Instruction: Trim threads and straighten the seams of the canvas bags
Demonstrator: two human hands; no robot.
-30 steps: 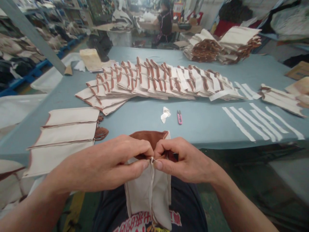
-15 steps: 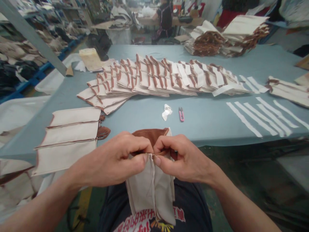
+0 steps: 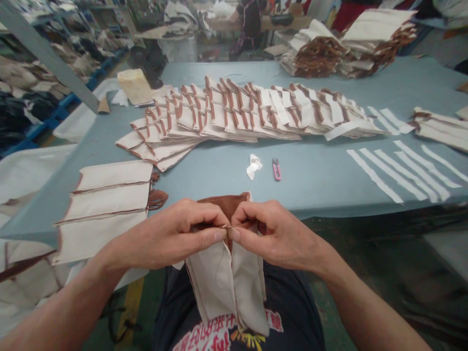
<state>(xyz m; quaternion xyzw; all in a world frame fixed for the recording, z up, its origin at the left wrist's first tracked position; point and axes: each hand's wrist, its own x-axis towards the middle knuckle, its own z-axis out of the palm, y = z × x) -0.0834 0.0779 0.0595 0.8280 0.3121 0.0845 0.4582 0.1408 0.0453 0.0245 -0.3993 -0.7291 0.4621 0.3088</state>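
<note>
A cream fabric piece with a brown inner edge (image 3: 215, 282) hangs over my lap, its top rim near the table's front edge. My left hand (image 3: 183, 234) pinches the seam at its top between thumb and index finger. Right beside it, my right hand (image 3: 270, 234) pinches the same seam, the two thumb tips almost touching. Below the fingers the seam runs down the middle, and a loose thread hangs over the cream cloth. Beyond the hands lie a crumpled white scrap (image 3: 253, 166) and pink thread snips (image 3: 276, 169).
A long overlapping row of cream and brown pieces (image 3: 219, 114) crosses the blue table (image 3: 204, 165). White strips (image 3: 395, 170) lie at right, a flat stack (image 3: 109, 195) at left, and bundles (image 3: 347, 44) at the back. A person (image 3: 250, 24) stands beyond.
Both hands have risen slightly, still pinching the fabric. The top of the seam now shows a brown gap below the fingers. The view has shifted a little.
</note>
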